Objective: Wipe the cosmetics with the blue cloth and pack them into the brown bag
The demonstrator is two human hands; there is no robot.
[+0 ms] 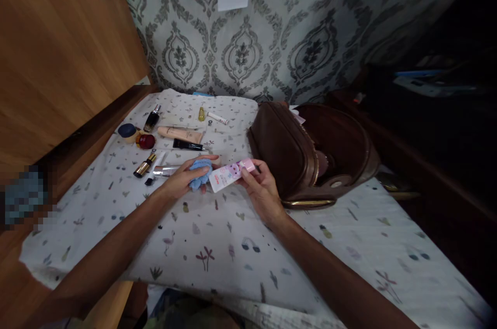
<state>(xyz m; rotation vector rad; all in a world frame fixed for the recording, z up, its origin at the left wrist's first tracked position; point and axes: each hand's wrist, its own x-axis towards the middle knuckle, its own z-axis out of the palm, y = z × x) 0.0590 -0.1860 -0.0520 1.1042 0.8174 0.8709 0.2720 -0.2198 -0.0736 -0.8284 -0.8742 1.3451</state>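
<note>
My left hand [185,177] is closed around a small blue cloth [201,173] and presses it against the end of a white and pink tube [230,174]. My right hand [261,189] grips the tube by its pink end, holding it level just above the patterned white sheet [217,246]. An open brown leather bag [310,155] lies right of my right hand, its zip side facing me.
Cosmetics lie in rows behind my left hand: a beige tube [180,133], a black tube [189,145], a gold lipstick [144,165], a red jar [146,141], a blue-lidded jar [127,131], a dark bottle [152,118]. A wooden panel [58,59] stands left.
</note>
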